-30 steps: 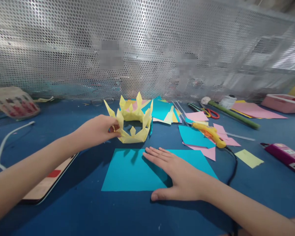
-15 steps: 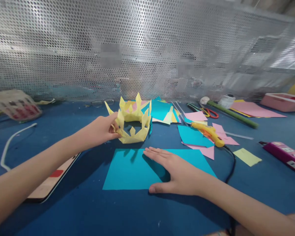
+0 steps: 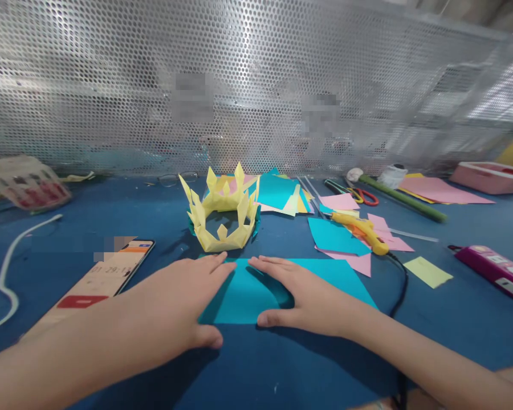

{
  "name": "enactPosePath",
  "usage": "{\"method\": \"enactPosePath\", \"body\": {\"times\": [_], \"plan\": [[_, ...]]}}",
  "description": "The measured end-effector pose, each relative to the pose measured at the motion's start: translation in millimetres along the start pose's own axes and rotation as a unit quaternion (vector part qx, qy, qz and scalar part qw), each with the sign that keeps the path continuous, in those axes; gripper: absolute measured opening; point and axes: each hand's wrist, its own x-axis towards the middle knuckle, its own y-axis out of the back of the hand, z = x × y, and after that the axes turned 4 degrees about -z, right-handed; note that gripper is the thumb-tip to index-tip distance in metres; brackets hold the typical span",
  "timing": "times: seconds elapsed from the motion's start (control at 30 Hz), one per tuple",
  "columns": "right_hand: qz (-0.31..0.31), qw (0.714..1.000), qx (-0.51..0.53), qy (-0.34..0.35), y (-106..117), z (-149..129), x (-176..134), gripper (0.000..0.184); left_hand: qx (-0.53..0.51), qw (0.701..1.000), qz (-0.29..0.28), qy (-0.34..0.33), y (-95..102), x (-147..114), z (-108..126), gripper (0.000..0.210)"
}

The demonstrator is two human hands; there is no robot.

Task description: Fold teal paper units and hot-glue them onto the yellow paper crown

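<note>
A sheet of blue paper lies flat on the dark blue table in front of me. Over its left part my left hand is spread, holding nothing. My right hand rests on the middle of the sheet, fingers stretched out and thumb apart at the near edge. Just beyond the sheet stands a yellow folded-paper crown with tall points and bits of blue paper at its sides; neither hand grips it.
At right lie a yellow glue gun, paper scraps, scissors and a purple power strip. A phone and a white cable are at left. A perforated metal panel stands behind.
My left hand has let go of the crown and come back toward me onto the blue sheet. The crown stands by itself, shifted slightly left. My right hand has stayed.
</note>
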Motion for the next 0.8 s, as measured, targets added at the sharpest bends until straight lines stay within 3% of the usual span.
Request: {"method": "enactPosePath", "body": {"times": [0.17, 0.43, 0.6, 0.67, 0.8], "plan": [[0.028, 0.999, -0.019, 0.011, -0.1, 0.3, 2.6, 0.073, 0.004, 1.0, -0.009, -0.013, -3.2, 19.4, 1.6, 0.08], [0.082, 0.994, -0.063, 0.042, -7.1, 8.6, 6.4, 0.039, 0.047, 0.997, 0.011, -0.056, -1.2, 23.3, 8.1, 0.04], [0.1, 0.986, -0.1, 0.087, 1.6, 14.3, 0.9, 0.021, 0.122, 0.99, 0.021, -0.072, -7.6, 24.7, 20.9, 0.038], [0.094, 0.983, -0.107, 0.118, 10.3, 12.7, -4.8, 0.024, 0.15, 0.985, 0.019, -0.082, -11.4, 19.4, 30.1, 0.039], [0.105, 0.961, -0.165, 0.198, 16.2, -0.4, -19.9, 0.056, 0.181, 0.976, 0.014, -0.118, -20.9, -0.9, 46.9, 0.038]]}}
